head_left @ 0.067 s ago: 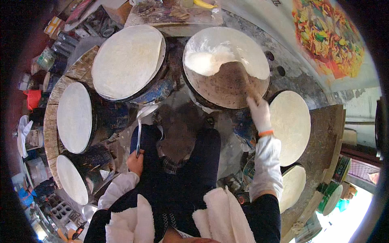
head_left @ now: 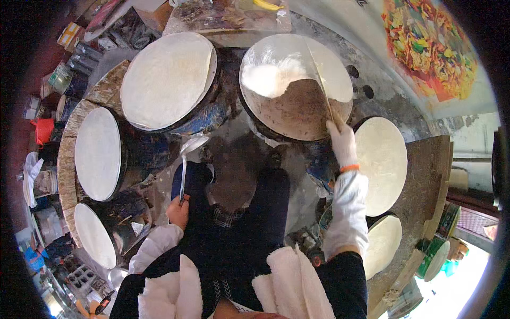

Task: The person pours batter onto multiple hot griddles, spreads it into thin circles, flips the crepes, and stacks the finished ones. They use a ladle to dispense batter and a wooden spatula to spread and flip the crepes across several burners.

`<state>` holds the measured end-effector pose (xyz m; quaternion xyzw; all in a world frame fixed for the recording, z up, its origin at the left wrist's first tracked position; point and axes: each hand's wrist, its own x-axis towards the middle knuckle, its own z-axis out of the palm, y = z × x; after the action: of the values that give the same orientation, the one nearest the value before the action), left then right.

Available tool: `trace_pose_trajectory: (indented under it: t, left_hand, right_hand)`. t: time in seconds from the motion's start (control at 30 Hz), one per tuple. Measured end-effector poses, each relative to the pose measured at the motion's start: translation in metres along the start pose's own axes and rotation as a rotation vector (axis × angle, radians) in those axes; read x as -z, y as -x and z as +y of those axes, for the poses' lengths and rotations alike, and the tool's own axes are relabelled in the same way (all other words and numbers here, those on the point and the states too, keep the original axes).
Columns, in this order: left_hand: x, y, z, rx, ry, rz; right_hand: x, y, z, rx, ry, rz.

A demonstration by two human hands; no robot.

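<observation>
Batter (head_left: 273, 78): covering far part of griddle (head_left: 287, 117).
Right hand (head_left: 342, 142): gripping spreader (head_left: 323, 86) at griddle's near-right rim, apparently reaching across.
Left hand (head_left: 178, 211): gripping ladle (head_left: 187, 149) near-left of griddle, likely avoiding obstruction.

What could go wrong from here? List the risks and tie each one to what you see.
The white layer may set unevenly: it is gathered toward the left, while the round plate is bare nearer the person, and the right hand holds the long tool over it.
The ladle in the left hand could drip, as its bowl is off the plates.
The white sleeve might brush the pale disc close by.
</observation>
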<state>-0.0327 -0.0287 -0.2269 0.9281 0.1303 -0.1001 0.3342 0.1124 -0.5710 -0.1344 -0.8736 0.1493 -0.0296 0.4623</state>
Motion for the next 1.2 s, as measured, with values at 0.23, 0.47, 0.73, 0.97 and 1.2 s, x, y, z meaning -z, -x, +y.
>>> trace_pose_trajectory:
  t: [0.23, 0.47, 0.73, 0.97, 1.2]
  left_hand:
    - [-0.007, -0.003, -0.016, 0.007, 0.087, 0.005]
    - [-0.006, -0.005, -0.035, -0.010, 0.142, 0.003]
    - [-0.003, -0.011, -0.056, -0.088, 0.215, 0.066]
    - [0.006, -0.023, -0.064, -0.016, 0.268, 0.002]
    - [0.017, -0.022, -0.049, -0.015, 0.347, -0.036]
  right_hand:
    - [-0.011, 0.050, -0.022, -0.339, -0.218, -0.354]
    - [-0.103, 0.061, -0.060, -0.233, -0.697, -0.190]
    - [-0.232, 0.120, -0.105, -0.590, -0.959, 0.072]
    - [-0.270, 0.082, -0.146, -0.399, -0.861, 0.199]
    - [-0.333, -0.008, -0.134, -0.389, -0.794, 0.380]
